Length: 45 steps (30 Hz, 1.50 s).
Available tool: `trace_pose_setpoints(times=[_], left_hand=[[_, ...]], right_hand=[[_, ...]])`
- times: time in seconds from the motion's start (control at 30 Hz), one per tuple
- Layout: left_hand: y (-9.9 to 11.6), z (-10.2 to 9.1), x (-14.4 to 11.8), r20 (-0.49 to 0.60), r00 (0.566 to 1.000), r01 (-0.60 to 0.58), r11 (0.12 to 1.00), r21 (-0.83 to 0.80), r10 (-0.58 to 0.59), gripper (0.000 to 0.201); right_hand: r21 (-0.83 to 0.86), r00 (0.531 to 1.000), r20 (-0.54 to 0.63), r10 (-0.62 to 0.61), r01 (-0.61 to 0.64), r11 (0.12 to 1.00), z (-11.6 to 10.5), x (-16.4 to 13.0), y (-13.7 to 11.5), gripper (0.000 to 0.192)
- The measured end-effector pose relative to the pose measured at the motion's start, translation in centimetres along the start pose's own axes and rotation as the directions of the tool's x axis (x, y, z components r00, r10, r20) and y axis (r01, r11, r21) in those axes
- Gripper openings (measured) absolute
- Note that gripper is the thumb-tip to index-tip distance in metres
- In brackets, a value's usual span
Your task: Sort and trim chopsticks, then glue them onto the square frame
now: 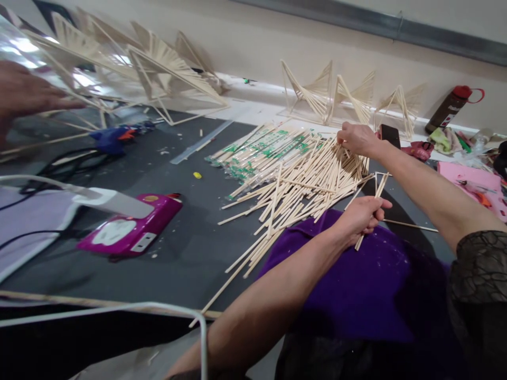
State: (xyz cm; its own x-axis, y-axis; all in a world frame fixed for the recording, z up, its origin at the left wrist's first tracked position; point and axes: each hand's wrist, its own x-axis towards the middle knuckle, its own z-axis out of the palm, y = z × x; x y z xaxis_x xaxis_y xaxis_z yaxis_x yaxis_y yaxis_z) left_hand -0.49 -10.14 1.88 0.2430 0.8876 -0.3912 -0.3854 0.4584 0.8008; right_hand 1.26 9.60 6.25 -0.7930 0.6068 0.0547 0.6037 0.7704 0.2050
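Note:
Several light wooden chopsticks [360, 241] are gripped in my left hand [362, 215], its fingers curled round them above the purple cloth [348, 285]. My right hand [358, 138] reaches over the far right end of a loose heap of wooden chopsticks [301, 184]. Its fingertips are pinched together on a chopstick there; exactly which one is hard to tell. Clear packets with green print [261, 153], full of more chopsticks, lie left of the heap. Just beyond my left hand is a small angled stick piece [378, 175].
Stick-built frames [174, 79] stand at back left, smaller ones [309, 97] along the wall. A blue glue gun [109, 140], a ruler [204, 142] and a magenta power strip [130, 227] with cables lie left. At far left is another person's hand [31, 97]. A bottle [449, 108] stands back right.

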Motion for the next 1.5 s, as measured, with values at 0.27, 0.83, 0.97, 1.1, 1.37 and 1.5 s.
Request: trace_pose_setpoints(times=[0.27, 0.83, 0.97, 1.1, 1.37, 1.5], left_hand=[[-0.2, -0.2, 0.2, 0.003, 1.000, -0.023, 0.999, -0.036, 0.023, 0.021], [2.9, -2.5, 0.1, 0.019, 0.998, 0.059, 0.979, -0.196, -0.056, 0.024], [2.1, -2.4, 0.2, 0.126, 0.973, 0.203, 0.978, -0.053, -0.195, 0.025], [1.4, -2.1, 0.4, 0.111, 0.959, 0.252, 0.964, 0.090, -0.261, 0.023], [1.2, -1.1, 0.0, 0.014, 0.984, 0.176, 0.979, 0.105, -0.179, 0.016], [1.2, -0.9, -0.2, 0.016, 0.992, 0.123, 0.987, 0.100, -0.125, 0.016]], right_hand=[[0.159, 0.988, -0.143, 0.059, -0.036, 0.987, -2.0, -2.0, 1.4, 0.024], [0.895, 0.974, 0.005, -0.227, 0.097, 0.436, -2.7, -17.7, 3.7, 0.019], [0.763, 0.918, -0.017, -0.397, 0.268, 0.589, -1.9, -18.7, 5.3, 0.018], [0.544, 0.914, -0.078, -0.398, 0.374, 0.751, -1.4, -18.7, 5.0, 0.020], [0.215, 0.914, -0.146, -0.379, 0.403, 0.889, -1.6, -18.0, 3.8, 0.023], [0.181, 0.929, -0.237, -0.283, 0.328, 0.927, -1.0, -17.9, 3.8, 0.023]])
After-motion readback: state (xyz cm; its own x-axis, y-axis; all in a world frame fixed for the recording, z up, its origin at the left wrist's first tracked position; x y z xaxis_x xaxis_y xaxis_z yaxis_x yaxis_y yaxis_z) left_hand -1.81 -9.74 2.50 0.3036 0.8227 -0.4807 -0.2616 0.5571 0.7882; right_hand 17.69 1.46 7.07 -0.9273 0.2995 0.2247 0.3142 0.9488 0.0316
